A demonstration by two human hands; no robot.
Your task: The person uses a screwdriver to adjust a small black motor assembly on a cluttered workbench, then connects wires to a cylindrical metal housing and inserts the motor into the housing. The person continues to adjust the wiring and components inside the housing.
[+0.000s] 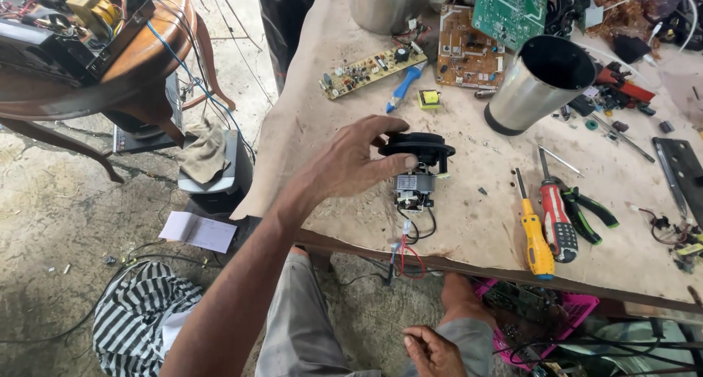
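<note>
I see the left hand gripping the motor near the bench edge, bare room around; right hand loosely curled, empty

The left hand grips a small motor on the workbench; the right hand rests near, on the knee.
</note>
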